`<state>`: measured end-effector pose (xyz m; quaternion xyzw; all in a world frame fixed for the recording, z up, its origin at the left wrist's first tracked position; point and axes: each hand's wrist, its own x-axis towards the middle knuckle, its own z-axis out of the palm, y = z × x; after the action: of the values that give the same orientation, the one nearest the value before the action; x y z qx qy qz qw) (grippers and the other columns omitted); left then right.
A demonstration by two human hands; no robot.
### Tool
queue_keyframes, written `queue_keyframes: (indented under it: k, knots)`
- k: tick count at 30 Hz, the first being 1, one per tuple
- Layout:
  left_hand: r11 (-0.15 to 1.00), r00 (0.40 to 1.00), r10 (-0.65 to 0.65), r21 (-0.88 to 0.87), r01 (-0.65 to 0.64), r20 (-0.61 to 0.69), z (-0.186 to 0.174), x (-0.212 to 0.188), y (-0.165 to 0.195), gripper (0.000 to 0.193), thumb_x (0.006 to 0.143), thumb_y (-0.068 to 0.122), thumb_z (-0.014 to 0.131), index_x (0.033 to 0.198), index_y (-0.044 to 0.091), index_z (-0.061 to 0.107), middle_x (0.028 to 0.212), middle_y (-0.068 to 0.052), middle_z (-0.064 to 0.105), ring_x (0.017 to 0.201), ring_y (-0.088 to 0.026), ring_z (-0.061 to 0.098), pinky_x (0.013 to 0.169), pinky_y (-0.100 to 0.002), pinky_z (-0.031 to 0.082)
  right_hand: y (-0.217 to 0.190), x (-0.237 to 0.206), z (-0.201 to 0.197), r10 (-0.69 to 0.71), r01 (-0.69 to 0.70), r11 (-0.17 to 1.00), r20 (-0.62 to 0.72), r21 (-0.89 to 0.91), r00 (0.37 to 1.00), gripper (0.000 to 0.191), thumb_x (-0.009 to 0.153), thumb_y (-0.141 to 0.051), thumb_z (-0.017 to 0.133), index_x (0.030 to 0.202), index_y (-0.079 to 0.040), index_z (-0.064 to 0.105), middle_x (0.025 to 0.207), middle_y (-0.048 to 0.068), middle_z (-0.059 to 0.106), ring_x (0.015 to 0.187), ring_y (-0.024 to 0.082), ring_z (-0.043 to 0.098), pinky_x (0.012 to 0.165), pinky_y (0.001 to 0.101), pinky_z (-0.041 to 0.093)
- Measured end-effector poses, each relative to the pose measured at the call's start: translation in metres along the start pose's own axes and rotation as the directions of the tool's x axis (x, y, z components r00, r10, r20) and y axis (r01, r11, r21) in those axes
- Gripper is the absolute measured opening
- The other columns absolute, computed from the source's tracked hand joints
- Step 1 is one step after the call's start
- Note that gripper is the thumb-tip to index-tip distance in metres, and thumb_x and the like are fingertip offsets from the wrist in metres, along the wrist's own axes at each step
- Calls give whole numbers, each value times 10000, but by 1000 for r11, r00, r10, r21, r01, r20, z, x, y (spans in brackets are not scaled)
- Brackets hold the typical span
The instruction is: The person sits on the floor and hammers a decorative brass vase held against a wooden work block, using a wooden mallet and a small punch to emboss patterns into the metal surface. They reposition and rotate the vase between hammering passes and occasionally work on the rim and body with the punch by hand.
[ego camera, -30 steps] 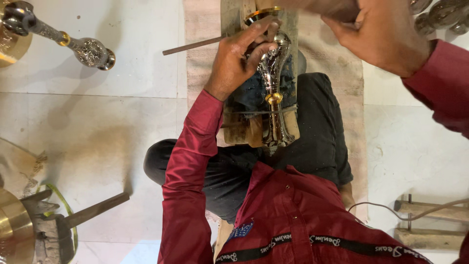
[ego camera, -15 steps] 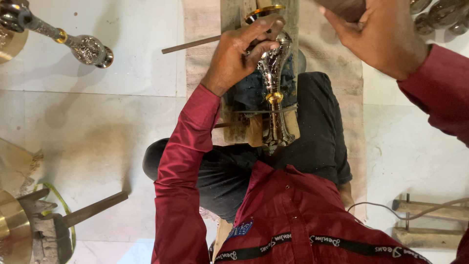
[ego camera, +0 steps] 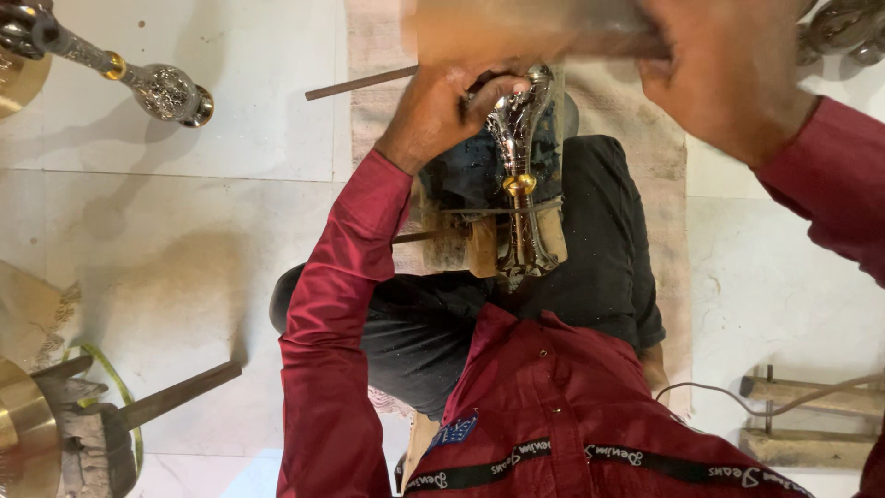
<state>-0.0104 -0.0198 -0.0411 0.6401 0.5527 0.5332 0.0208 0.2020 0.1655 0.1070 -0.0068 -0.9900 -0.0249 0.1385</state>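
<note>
Ornate silver stem (ego camera: 519, 175), gold collar, clamped upright

Pale floor (ego camera: 230, 212) lies open left of the lap, passable between the silver stem (ego camera: 138, 78) at top left and the brass vessel (ego camera: 23, 433) with its dark bar (ego camera: 180, 392) at bottom left. Right side: floor open down to the wooden frame (ego camera: 811, 420). Centre blocked by the engraved metal piece (ego camera: 518, 175), thin rod (ego camera: 361, 82) and both hands (ego camera: 438, 111).

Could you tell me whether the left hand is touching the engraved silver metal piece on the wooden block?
Touching. The head view shows the left hand resting on the upper end of the engraved silver metal piece, its fingers curled against the metal with no gap visible.
</note>
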Motion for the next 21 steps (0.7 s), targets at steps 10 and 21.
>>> queue_keyframes:
  k: [10,21]
  knots:
    - [998,998,-17,56,14,53,-2,1,2,379,1000,95,790,1350,148,654,1231,-105,757,1074,-233,768,952,-362,656,9,-21,14,-37,29,995,-79,-97,996,447,944,-113,831,1331,-9,632,860,120,703,625,198,632,591,320,501]
    - [998,992,64,6,-65,111,-10,11,-3,446,997,80,806,1397,92,610,1249,-155,743,1059,-255,779,928,-362,669,3,-73,53,252,-296,946,276,130,928,654,1092,-345,604,1638,-41,412,1067,216,648,662,237,610,546,356,538]
